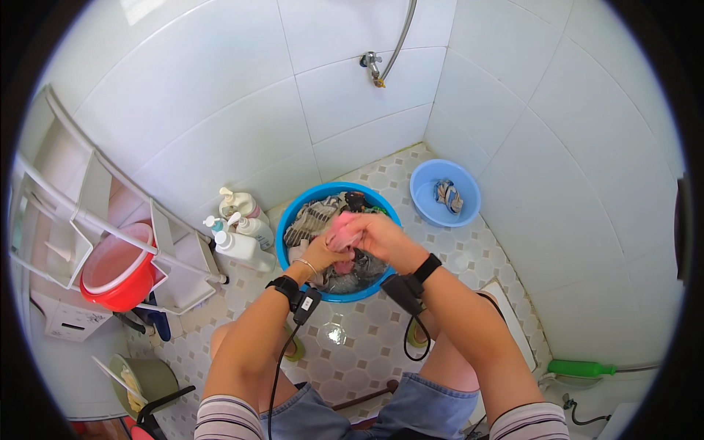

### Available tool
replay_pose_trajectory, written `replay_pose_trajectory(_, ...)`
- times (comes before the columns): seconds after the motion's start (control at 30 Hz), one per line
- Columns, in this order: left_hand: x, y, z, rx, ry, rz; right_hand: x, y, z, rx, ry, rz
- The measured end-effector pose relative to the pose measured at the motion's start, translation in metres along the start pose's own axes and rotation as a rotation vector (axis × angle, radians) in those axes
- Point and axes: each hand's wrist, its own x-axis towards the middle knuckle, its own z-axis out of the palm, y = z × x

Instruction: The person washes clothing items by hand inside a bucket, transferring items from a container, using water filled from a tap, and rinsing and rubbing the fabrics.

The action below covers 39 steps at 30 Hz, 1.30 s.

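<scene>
A round blue plastic basin (281,242) full of wet clothes and water stands on the tiled floor before me. Above it, my left hand (322,254) and my right hand (379,234) both grip a bunched pink cloth (344,231). The lower end of the cloth hangs close to the water; whether it dips in I cannot tell. Beneath my hands lie a striped garment (313,219) on the left, dark clothes (356,202) at the back and a grey garment (369,267) on the right.
Several pump bottles (245,250) stand left of the basin. A smaller light-blue basin (423,203) holding a twisted cloth (448,195) is at the back right. White shelving (115,217) with a red bucket (118,297) stands at left. A tap (373,66) with a hose juts from the wall.
</scene>
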Motion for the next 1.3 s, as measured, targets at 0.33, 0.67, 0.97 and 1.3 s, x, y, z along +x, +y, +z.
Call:
replay_pose_trajectory(0.33, 0.01, 0.034, -0.017, -0.85, 0.129, 0.134, 0.002, 0.023, -0.001, 0.596, 0.501, 0.458)
replay_pose_trajectory(0.67, 0.016, 0.058, 0.019, -0.628, 0.499, 0.01, 0.008, 0.015, 0.018, 0.449, -0.002, -0.037)
replay_pose_trajectory(0.97, 0.03, 0.01, -0.017, 0.394, 0.423, 0.192, 0.015, 0.028, 0.013, 0.017, 0.037, 0.098)
replay_pose_trajectory(1.3, -0.001, 0.064, -0.007, -0.788, -0.101, -0.068, 0.001, 0.012, 0.027, 0.603, -0.045, 0.463)
